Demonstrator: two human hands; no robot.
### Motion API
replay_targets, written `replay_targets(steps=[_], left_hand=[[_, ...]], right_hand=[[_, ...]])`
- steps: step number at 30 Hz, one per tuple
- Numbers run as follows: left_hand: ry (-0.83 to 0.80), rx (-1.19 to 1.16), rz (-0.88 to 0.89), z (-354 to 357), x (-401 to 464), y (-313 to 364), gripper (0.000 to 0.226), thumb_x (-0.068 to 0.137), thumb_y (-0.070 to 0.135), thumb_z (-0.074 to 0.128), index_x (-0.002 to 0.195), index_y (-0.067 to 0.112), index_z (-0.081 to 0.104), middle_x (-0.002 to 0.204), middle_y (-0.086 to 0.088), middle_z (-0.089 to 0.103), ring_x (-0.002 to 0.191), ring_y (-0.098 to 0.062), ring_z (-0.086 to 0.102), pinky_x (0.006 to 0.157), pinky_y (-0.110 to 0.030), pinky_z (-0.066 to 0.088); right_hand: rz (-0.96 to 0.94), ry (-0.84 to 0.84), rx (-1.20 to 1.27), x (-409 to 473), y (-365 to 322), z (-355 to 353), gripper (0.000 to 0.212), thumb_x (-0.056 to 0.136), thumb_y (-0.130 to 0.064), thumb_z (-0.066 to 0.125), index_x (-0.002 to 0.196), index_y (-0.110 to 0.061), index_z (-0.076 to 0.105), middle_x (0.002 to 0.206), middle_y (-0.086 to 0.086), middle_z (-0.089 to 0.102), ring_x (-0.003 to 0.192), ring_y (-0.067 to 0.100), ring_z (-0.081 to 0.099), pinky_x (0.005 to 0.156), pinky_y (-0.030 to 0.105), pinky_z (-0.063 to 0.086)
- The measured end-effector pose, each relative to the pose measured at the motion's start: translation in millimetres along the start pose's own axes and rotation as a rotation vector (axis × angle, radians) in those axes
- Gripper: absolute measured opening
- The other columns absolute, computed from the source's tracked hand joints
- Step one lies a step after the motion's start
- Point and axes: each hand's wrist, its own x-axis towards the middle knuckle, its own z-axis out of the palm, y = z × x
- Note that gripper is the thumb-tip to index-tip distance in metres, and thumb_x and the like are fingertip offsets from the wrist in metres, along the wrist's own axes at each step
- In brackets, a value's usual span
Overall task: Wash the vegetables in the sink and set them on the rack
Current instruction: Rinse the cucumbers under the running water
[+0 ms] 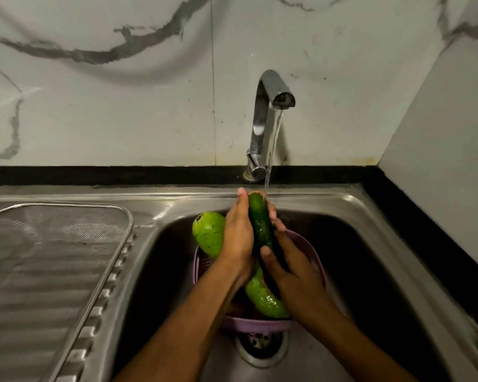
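One dark cucumber [261,226] upright under the tap stream [272,150], clasped between left hand [239,232] and right hand [284,268]. Two pale gourds [209,232], perhaps, in one purple basket [255,323] below.

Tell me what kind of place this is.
Most likely a home kitchen: a stainless steel sink with a ribbed drainboard, a running faucet against a marble-look backsplash, and both hands rinsing a cucumber over a purple colander of green vegetables.
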Motion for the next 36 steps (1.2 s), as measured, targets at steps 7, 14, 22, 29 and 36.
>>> replay_targets(steps=[7,14,22,29,36], left_hand=[[0.024,0.200,0.093,4.1,-35.6,12.7,0.024,0.108,0.023,0.038,0.127,0.019,0.053,0.086,-0.006,0.065,0.082,-0.023,0.067,0.083,-0.040,0.056],[0.090,0.366,0.126,24.1,-36.6,10.2,0.039,0.108,0.039,0.036,0.133,0.015,0.054,0.123,-0.015,0.060,0.119,-0.028,0.058,0.110,-0.047,0.045],[0.057,0.247,0.061,10.6,-27.0,-2.5,0.039,0.109,0.038,0.032,0.145,0.036,0.045,0.126,-0.014,0.068,0.106,-0.029,0.067,0.090,-0.043,0.054],[0.044,0.455,0.137,-0.7,-25.2,-2.8,0.028,0.109,0.029,0.034,0.120,0.023,0.059,0.115,-0.005,0.066,0.108,-0.017,0.062,0.085,-0.020,0.051],[0.043,0.532,0.142,-3.4,-31.4,3.7,0.027,0.110,0.029,0.032,0.112,0.027,0.059,0.103,0.002,0.067,0.095,-0.006,0.064,0.074,-0.014,0.050]], right_hand=[[0.037,-0.001,0.116,7.6,3.2,8.3,0.033,0.101,-0.048,0.051,0.133,-0.055,0.054,0.109,0.000,0.066,0.076,0.008,0.058,0.058,0.023,0.049],[0.035,0.156,0.055,-5.1,-35.8,-1.7,0.044,0.104,-0.056,0.040,0.103,-0.023,0.069,0.069,0.007,0.070,0.043,0.022,0.060,0.040,0.027,0.045],[0.177,0.143,0.246,14.8,-31.4,0.1,0.059,0.108,-0.050,0.034,0.092,-0.003,0.065,0.060,0.014,0.061,0.036,0.019,0.053,0.036,0.023,0.041],[0.112,0.124,0.340,33.4,-17.6,15.1,0.028,0.110,-0.026,0.039,0.104,-0.030,0.066,0.107,0.001,0.072,0.109,0.023,0.067,0.101,0.045,0.053],[0.102,0.053,0.387,23.4,-26.1,15.6,0.036,0.110,-0.020,0.037,0.144,-0.023,0.052,0.128,0.000,0.062,0.120,0.019,0.058,0.103,0.036,0.048]])
